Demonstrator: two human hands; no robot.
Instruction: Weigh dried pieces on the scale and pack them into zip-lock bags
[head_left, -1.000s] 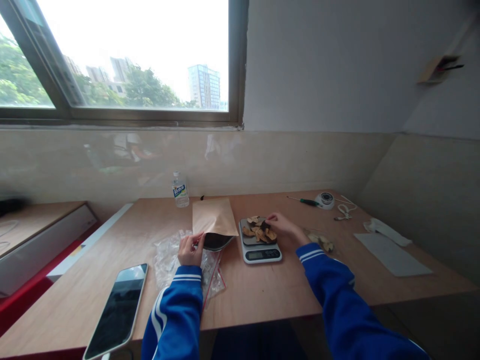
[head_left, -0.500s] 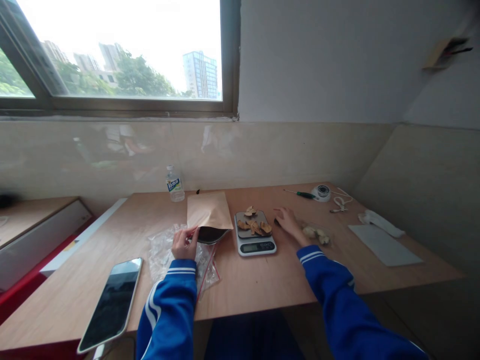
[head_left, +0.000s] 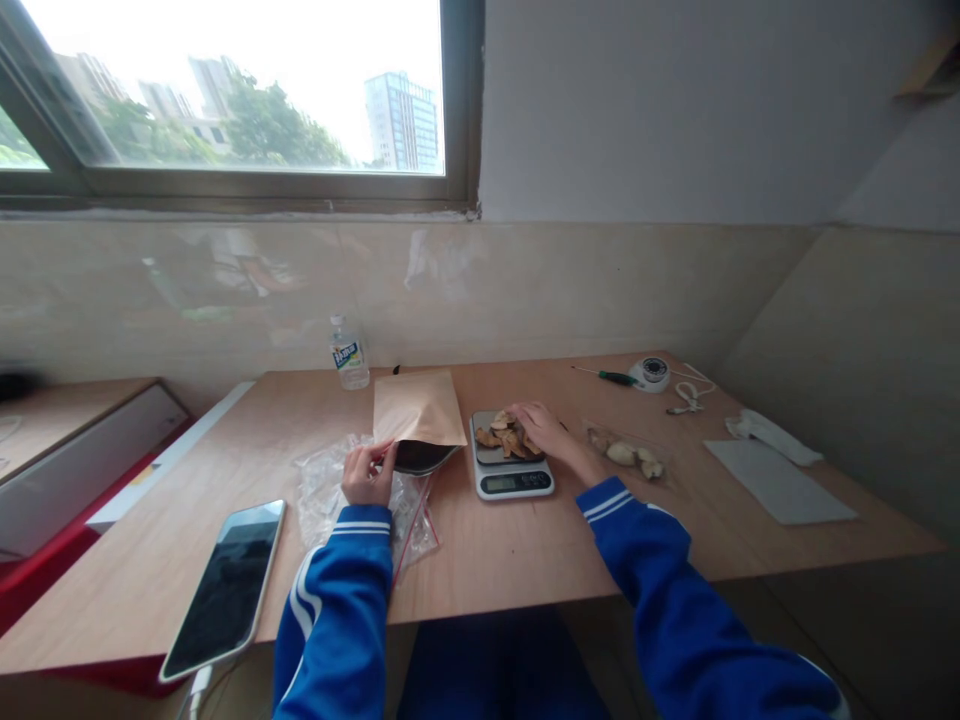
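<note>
A brown paper pouch (head_left: 418, 408) lies on the wooden table (head_left: 525, 560) with its dark mouth towards me. My left hand (head_left: 367, 472) pinches the pouch's open edge, fingers closed on it. To its right stands a small digital kitchen scale (head_left: 511, 468) with several dried brown slices (head_left: 501, 436) on its platform. My right hand (head_left: 545, 430) rests over those slices, fingers curled on them; whether it holds one is hidden. Both arms wear blue sleeves with white stripes.
Crumpled clear plastic bags (head_left: 324, 494) lie under my left wrist. A phone (head_left: 225, 588) lies at the front left. A water bottle (head_left: 349, 354) stands at the back. A clear bag of pale pieces (head_left: 628, 453), a screwdriver (head_left: 606, 376), a white round device (head_left: 651, 372) and grey sheet (head_left: 778, 480) are right.
My right hand went from the scale to the table at its right, then came back onto the slices. My left hand stayed on the pouch's edge. The view tilted slightly.
</note>
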